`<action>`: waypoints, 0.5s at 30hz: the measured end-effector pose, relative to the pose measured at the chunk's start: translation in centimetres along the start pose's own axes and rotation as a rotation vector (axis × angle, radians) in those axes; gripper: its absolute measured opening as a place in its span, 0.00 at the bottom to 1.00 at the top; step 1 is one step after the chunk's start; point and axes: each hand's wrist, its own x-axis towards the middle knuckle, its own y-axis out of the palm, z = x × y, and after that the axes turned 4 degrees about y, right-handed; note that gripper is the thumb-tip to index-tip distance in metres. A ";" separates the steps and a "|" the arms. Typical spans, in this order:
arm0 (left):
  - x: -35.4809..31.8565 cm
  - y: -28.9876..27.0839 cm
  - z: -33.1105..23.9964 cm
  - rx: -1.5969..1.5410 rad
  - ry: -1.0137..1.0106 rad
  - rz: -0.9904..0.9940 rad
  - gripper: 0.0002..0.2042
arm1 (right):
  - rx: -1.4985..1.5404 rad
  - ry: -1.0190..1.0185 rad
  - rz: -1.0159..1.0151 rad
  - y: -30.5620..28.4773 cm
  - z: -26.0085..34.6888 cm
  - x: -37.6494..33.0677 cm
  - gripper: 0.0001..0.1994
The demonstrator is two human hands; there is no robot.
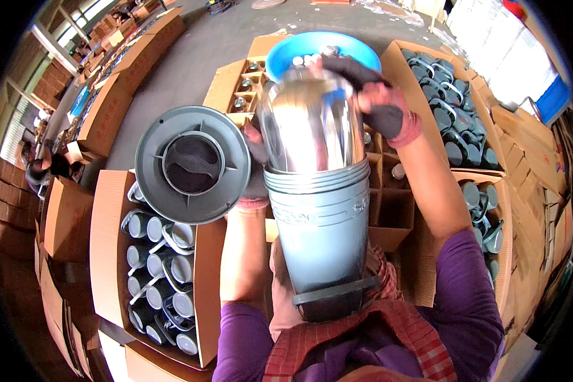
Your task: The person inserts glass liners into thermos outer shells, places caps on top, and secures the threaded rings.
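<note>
A shiny silver flask liner (312, 127) stands upright in the mouth of a grey-blue plastic flask casing (321, 235), which is upright against my lap with a dark handle band near its lower end. My right hand (379, 102), in a dark fingerless glove, curls over the liner's upper right side; its fingers are blurred. My left hand (256, 169), also gloved, is left of the liner and closed on the edge of a round grey plastic base (193, 164) with a ring in its middle. Part of that hand is hidden behind the base and the liner.
A blue basin (283, 48) with small white pieces stands ahead. Behind the casing is a divided carton (391, 219) holding silver liners. Cartons of grey casings stand left (207, 280) and right (398, 63). Flattened cardboard (528, 159) lies far right.
</note>
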 end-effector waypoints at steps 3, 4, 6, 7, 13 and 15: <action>-0.6 0.3 -0.7 -0.036 -0.008 0.040 0.21 | -0.310 0.172 0.312 1.7 0.5 -1.1 0.24; -0.6 0.5 -1.0 -0.043 -0.008 0.063 0.21 | -0.170 0.252 0.362 1.2 -0.7 -1.4 0.24; -0.8 0.7 -2.2 -0.045 0.004 0.087 0.21 | -0.470 0.306 0.399 2.5 0.3 -0.5 0.25; -0.6 0.9 -2.7 -0.046 0.010 0.096 0.21 | -0.623 0.359 0.406 3.0 1.1 -0.2 0.24; -0.5 5.8 -4.7 0.456 0.566 -0.225 0.20 | -0.458 0.460 0.177 3.6 1.2 -1.2 0.17; -2.0 7.2 -3.6 0.688 0.742 -0.079 0.26 | -0.307 0.128 -0.198 2.8 -0.8 -2.8 0.18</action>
